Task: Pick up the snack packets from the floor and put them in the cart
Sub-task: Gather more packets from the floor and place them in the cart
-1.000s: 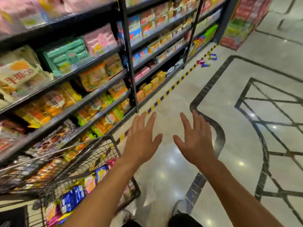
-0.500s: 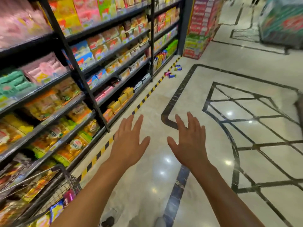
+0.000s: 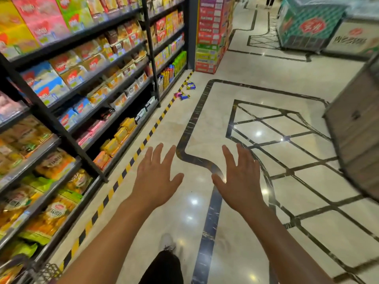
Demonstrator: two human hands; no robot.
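Head view, hands: left hand (image 3: 156, 179) and right hand (image 3: 240, 177) reach forward, fingers spread, empty.
Floor: snack packets (image 3: 184, 96) far ahead beside shelves (image 3: 86, 95).
Cart (image 3: 41, 271): bottom-left corner.

You could not truly read any wording in this frame. The packets on the shelves (image 3: 86, 83) at the left carried red logo patches, but their lettering was blurred. The green freezer (image 3: 307, 23) at the upper right bore a red emblem, and the white cabinet (image 3: 352, 37) beside it bore large script, both illegible.
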